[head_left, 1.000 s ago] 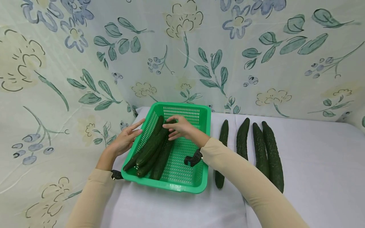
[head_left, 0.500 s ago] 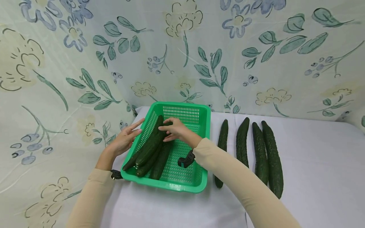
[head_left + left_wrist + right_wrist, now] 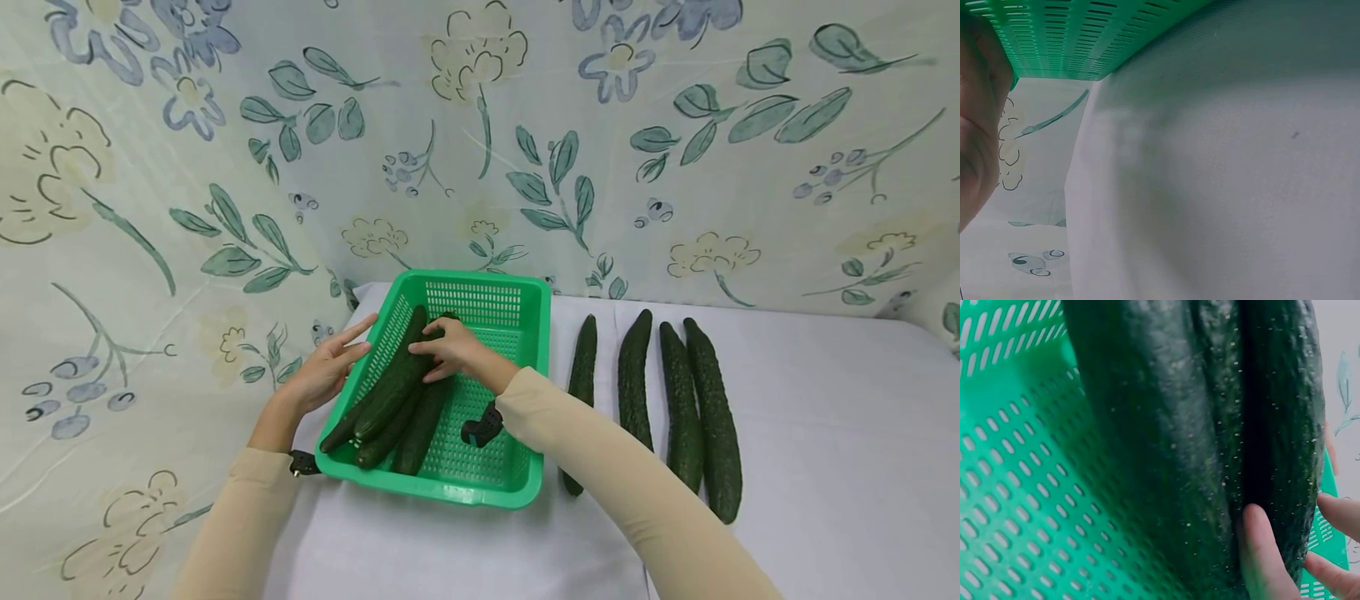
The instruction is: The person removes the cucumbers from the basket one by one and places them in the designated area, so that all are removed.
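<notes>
A green plastic basket (image 3: 480,493) stands on the white cloth, with several dark green cucumbers piled along its left side. My right hand (image 3: 453,346) reaches into it and grips the uppermost cucumber (image 3: 386,404) near its far end. In the right wrist view the thumb (image 3: 1260,547) lies along one side of that cucumber (image 3: 1279,412), and other fingers (image 3: 1338,512) are on its opposite side. My left hand (image 3: 326,371) has its fingers extended against the basket's left rim. The left wrist view shows that hand (image 3: 979,119) beside the perforated basket wall (image 3: 1079,37).
Right of the basket, several more cucumbers lie lengthwise on the cloth: one (image 3: 583,358) near the basket, another (image 3: 635,375) farther right, then a close pair (image 3: 716,425). My right sleeve (image 3: 600,458) crosses over some of them. A floral curtain (image 3: 480,167) hangs behind the table.
My right hand has moved left and slightly nearer, from hovering over the pile onto the uppermost cucumber, its fingers closing round it. My left hand stays at the rim.
</notes>
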A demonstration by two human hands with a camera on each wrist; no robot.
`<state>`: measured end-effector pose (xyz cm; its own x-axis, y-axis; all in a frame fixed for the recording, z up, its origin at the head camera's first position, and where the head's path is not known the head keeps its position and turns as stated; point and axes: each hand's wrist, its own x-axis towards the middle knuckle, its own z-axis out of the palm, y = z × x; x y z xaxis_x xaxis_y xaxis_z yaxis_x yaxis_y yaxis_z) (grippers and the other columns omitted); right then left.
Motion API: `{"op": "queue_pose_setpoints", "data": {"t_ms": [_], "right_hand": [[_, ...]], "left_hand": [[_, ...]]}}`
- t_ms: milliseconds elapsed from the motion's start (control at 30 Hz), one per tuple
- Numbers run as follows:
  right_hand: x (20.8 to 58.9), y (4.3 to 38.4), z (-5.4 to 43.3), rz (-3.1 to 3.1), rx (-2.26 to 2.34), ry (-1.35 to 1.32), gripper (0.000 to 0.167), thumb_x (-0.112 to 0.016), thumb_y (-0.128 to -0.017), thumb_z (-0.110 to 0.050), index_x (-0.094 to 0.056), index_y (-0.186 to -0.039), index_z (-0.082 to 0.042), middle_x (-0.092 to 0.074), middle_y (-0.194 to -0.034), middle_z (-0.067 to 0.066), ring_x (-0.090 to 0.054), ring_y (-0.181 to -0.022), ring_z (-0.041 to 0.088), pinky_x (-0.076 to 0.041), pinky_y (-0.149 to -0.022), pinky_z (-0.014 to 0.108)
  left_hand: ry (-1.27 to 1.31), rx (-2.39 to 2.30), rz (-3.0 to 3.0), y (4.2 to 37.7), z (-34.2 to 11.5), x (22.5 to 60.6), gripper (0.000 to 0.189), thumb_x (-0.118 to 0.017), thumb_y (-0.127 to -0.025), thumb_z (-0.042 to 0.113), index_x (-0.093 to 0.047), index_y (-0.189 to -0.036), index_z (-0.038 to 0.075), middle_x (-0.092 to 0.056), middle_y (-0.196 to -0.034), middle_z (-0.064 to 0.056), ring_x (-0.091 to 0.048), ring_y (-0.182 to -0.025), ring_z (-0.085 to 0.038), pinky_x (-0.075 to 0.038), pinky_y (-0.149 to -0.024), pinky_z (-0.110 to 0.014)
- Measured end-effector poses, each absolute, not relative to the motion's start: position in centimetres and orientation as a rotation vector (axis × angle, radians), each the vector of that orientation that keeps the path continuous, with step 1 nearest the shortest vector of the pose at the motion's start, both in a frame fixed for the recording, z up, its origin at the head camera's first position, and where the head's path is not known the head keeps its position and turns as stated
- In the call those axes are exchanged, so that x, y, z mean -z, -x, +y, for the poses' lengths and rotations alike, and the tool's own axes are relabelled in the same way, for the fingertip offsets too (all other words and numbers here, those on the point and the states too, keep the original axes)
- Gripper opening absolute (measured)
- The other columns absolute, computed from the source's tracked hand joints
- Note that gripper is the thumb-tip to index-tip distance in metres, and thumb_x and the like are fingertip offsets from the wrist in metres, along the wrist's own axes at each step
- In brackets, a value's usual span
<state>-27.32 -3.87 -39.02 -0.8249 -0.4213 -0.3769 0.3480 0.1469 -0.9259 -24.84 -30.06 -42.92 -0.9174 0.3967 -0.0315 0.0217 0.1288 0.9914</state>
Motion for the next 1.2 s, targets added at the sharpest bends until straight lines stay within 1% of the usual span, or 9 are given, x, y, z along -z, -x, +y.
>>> {"op": "queue_pose_setpoints", "data": {"t_ms": [67, 133, 267, 500, 667, 867, 1000, 1067, 1200], "right_hand": [[39.14, 27.3, -4.0, 1.852, 1.733, 0.076, 0.057, -0.069, -0.096, -0.011, -0.042, -0.146, -0.003, -0.045, -0.133, 0.038, -0.066, -0.094, 0.048, -0.057, -0.076, 0.048], [39.29, 27.26, -4.11, 1.845, 1.736, 0.079, 0.059, -0.07, -0.095, -0.011, -0.041, -0.146, -0.004, -0.046, -0.132, 0.037, -0.068, -0.087, 0.048, -0.058, -0.074, 0.048], [39.55, 27.2, -4.25, 1.841, 1.752, 0.077, 0.059, -0.071, -0.095, -0.012, -0.042, -0.145, -0.004, -0.05, -0.126, 0.035, -0.07, -0.076, 0.044, -0.058, -0.069, 0.047], [39.44, 27.11, -4.23, 1.784, 1.84, 0.0, 0.06, -0.073, -0.091, -0.003, -0.046, -0.145, -0.002, -0.061, -0.114, 0.027, -0.069, -0.066, 0.033, -0.058, -0.07, 0.045], [39.41, 27.09, -4.07, 1.741, 1.882, -0.032, 0.061, -0.073, -0.091, -0.001, -0.046, -0.145, -0.001, -0.063, -0.11, 0.026, -0.07, -0.071, 0.036, -0.058, -0.071, 0.045], [39.28, 26.99, -3.79, 1.684, 1.925, -0.063, 0.062, -0.072, -0.091, 0.001, -0.045, -0.147, -0.002, -0.059, -0.109, 0.03, -0.067, -0.071, 0.034, -0.057, -0.075, 0.048], [39.11, 27.06, -3.73, 1.671, 1.937, -0.074, 0.063, -0.071, -0.091, 0.0, -0.044, -0.148, -0.004, -0.058, -0.108, 0.031, -0.067, -0.07, 0.032, -0.058, -0.074, 0.046], [39.0, 27.12, -3.71, 1.665, 1.946, -0.079, 0.063, -0.071, -0.091, 0.0, -0.045, -0.148, -0.004, -0.058, -0.107, 0.03, -0.067, -0.071, 0.033, -0.058, -0.073, 0.046], [38.76, 27.21, -3.61, 1.65, 1.957, -0.093, 0.063, -0.072, -0.092, -0.002, -0.045, -0.149, -0.005, -0.06, -0.104, 0.029, -0.068, -0.068, 0.031, -0.059, -0.071, 0.043]], "left_hand": [[-0.408, -1.859, 2.117, 24.86, -30.11, 42.97, 0.054, -0.043, -0.109, 0.022, -0.025, -0.16, 0.027, -0.045, -0.148, -0.018, -0.032, -0.039, -0.009, -0.034, -0.04, -0.021], [-0.408, -1.866, 2.107, 24.87, -30.13, 42.99, 0.054, -0.043, -0.109, 0.021, -0.025, -0.16, 0.026, -0.057, -0.136, -0.016, -0.032, -0.038, -0.008, -0.034, -0.04, -0.021], [-0.416, -1.88, 2.078, 24.84, -30.1, 42.96, 0.054, -0.042, -0.11, 0.02, -0.024, -0.161, 0.025, -0.066, -0.121, -0.004, -0.036, -0.039, -0.008, -0.035, -0.04, -0.021], [-0.415, -1.877, 2.086, 24.77, -30.09, 42.93, 0.054, -0.042, -0.11, 0.019, -0.025, -0.161, 0.024, -0.062, -0.131, -0.009, -0.038, -0.041, -0.007, -0.035, -0.04, -0.02], [-0.412, -1.872, 2.091, 24.77, -30.04, 42.9, 0.054, -0.043, -0.109, 0.02, -0.025, -0.161, 0.024, -0.06, -0.134, -0.008, -0.037, -0.041, -0.007, -0.035, -0.041, -0.02], [-0.412, -1.871, 2.102, 24.83, -30.04, 42.89, 0.054, -0.043, -0.109, 0.02, -0.025, -0.16, 0.024, -0.063, -0.131, -0.006, -0.035, -0.04, -0.007, -0.035, -0.04, -0.02], [-0.414, -1.871, 2.102, 24.85, -30.15, 42.89, 0.055, -0.044, -0.109, 0.021, -0.025, -0.16, 0.024, -0.065, -0.127, -0.004, -0.035, -0.04, -0.008, -0.035, -0.04, -0.02], [-0.419, -1.878, 2.088, 24.9, -30.17, 42.95, 0.055, -0.044, -0.109, 0.02, -0.025, -0.161, 0.024, -0.065, -0.127, -0.004, -0.037, -0.041, -0.008, -0.035, -0.041, -0.02], [-0.446, -1.901, 2.029, 25.02, -30.19, 43.13, 0.055, -0.041, -0.11, 0.018, -0.022, -0.161, 0.022, -0.062, -0.133, -0.006, -0.052, -0.05, -0.008, -0.036, -0.041, -0.019]]}}
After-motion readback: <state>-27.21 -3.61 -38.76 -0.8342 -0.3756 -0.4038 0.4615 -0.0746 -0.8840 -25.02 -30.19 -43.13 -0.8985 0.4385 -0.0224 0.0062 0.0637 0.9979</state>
